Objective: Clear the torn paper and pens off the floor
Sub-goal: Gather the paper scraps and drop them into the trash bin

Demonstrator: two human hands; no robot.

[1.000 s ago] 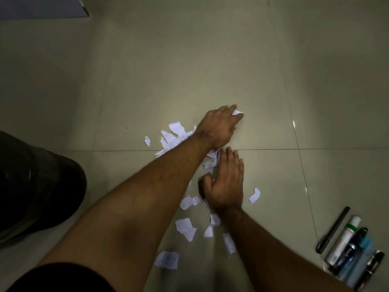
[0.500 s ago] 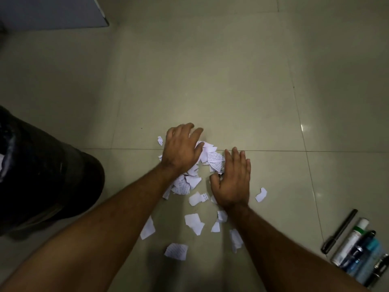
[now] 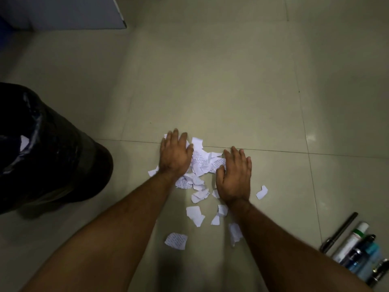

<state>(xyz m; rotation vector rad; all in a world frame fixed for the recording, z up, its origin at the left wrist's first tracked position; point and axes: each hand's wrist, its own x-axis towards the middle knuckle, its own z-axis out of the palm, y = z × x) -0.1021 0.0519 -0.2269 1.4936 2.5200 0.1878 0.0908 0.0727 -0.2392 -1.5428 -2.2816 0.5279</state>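
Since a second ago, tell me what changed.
The left hand swept in from beyond the right hand, dragging scraps into a pile between both palms. Nothing was picked up. The right hand, the stray scrap and the pens stayed put.

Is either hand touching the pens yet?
No. The left hand and right hand lie flat by the paper pile, while the pens sit apart at lower right.

Glossy tiled floor (image 3: pixel 210 81); matt torn paper (image 3: pixel 202 163); shiny, seemingly plastic bin liner (image 3: pixel 31 127).
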